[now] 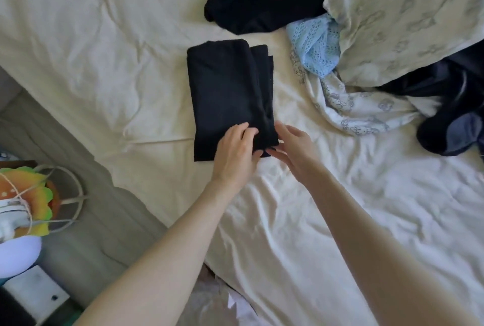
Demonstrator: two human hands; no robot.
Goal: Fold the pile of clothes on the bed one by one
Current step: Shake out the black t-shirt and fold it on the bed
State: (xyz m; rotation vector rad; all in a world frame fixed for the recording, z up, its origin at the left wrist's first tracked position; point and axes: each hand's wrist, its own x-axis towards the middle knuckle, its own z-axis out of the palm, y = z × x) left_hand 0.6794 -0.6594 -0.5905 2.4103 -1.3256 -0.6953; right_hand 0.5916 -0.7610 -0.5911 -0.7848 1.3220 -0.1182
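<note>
Head view: the folded black garment (230,95) is lying at the frame's centre on the bed (91,50), away from the unfolded pile (379,45) at upper right, probably to keep finished pieces apart. The left hand (235,152) is pinching its near edge; the right hand (293,147), fingers loose, is touching the corner, grasping nothing.

The person is wearing no sleeves: both forearms are showing bare, and the left hand (237,154) and right hand (294,149) are wearing no gloves.
</note>
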